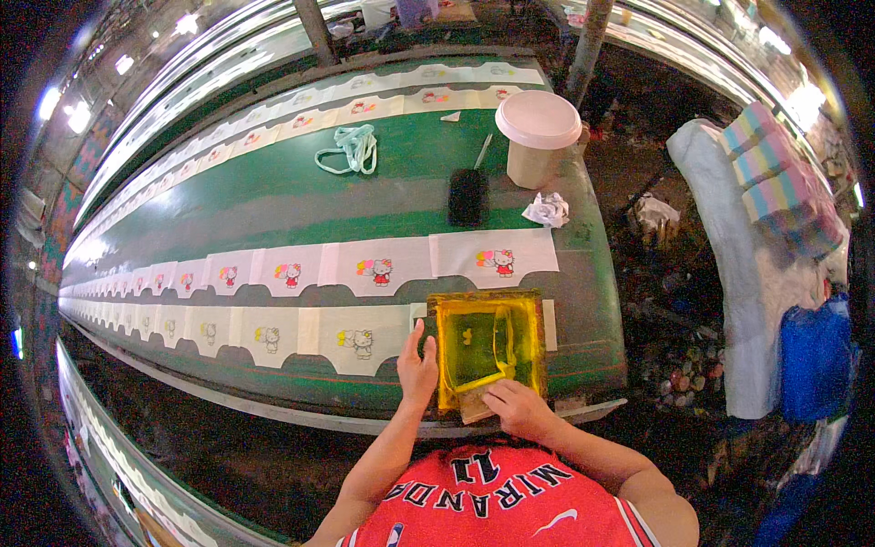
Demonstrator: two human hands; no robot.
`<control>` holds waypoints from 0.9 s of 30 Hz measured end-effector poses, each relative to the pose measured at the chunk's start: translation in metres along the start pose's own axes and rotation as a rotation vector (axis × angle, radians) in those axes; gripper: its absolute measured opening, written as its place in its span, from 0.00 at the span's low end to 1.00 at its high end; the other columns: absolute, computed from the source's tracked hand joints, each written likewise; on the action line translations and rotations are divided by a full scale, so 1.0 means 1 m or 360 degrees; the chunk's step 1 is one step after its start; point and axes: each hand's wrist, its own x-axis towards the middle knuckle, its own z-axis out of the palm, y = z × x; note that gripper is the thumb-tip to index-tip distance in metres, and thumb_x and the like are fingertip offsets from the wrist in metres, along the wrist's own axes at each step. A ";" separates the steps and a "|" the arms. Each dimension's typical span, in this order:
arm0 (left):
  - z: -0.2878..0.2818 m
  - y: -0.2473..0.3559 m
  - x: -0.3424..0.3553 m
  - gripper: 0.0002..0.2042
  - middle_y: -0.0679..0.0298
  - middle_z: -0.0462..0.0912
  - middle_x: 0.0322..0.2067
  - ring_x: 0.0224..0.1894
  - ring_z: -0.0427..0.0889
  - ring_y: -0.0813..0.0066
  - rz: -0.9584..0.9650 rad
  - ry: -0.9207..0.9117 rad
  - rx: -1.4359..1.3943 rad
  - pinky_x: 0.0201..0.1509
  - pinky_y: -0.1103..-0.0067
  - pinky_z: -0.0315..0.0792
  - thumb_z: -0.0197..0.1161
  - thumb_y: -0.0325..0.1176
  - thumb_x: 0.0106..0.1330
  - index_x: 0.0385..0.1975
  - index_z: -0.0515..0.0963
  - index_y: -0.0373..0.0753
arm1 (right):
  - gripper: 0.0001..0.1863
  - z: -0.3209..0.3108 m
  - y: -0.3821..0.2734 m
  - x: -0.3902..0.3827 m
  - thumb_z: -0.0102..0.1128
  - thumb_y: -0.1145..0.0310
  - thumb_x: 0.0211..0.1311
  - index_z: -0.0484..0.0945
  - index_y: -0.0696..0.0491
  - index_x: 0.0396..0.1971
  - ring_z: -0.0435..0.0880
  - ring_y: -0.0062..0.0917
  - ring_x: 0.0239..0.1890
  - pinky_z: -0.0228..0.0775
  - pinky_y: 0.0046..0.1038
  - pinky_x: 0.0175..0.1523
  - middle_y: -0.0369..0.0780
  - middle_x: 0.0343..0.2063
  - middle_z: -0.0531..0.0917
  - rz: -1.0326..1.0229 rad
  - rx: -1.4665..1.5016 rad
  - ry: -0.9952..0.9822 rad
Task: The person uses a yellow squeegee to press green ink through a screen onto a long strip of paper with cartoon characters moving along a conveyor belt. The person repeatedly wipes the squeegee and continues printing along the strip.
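A long, smooth green tabletop point(241, 196) stretches off to my left, its near edge bowed to my eye. Pale, scalloped cloth pieces point(301, 266), printed with cartoon figures, line its near and far edges. By the near right corner sits a square frame point(470, 351), glossy yellow around see-through mesh. Toward the right end stands a round, tan tub point(531, 166) with a pink lid. The left hand point(419, 366) touches the frame's left side, its grip spread; the right hand's point(518, 407) grip pinches a flat, tan scraper point(476, 403). Farther back lie looped, pale-green cord point(357, 149), a dark block point(468, 199) and crumpled white paper point(547, 211).
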 end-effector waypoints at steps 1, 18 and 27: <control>0.000 0.000 0.000 0.21 0.52 0.76 0.63 0.66 0.74 0.56 0.0001 0.0001 -0.0006 0.67 0.69 0.67 0.58 0.36 0.74 0.65 0.72 0.37 | 0.16 0.002 -0.001 -0.003 0.58 0.72 0.50 0.78 0.57 0.41 0.80 0.44 0.48 0.75 0.39 0.55 0.47 0.42 0.82 -0.0011 -0.0030 0.0056; 0.003 -0.004 0.002 0.21 0.50 0.77 0.61 0.64 0.75 0.51 0.0174 0.0030 0.0094 0.65 0.65 0.69 0.58 0.37 0.74 0.64 0.72 0.37 | 0.17 -0.053 0.095 0.065 0.61 0.82 0.45 0.80 0.57 0.40 0.80 0.45 0.48 0.75 0.41 0.52 0.46 0.41 0.83 0.0290 -0.0181 0.0515; 0.000 -0.006 0.002 0.22 0.50 0.78 0.60 0.63 0.76 0.51 0.0136 0.0046 0.0139 0.64 0.65 0.70 0.59 0.37 0.73 0.64 0.72 0.36 | 0.08 -0.036 0.049 0.027 0.64 0.78 0.50 0.78 0.57 0.32 0.80 0.47 0.38 0.73 0.44 0.44 0.47 0.33 0.82 0.0416 -0.0088 0.0343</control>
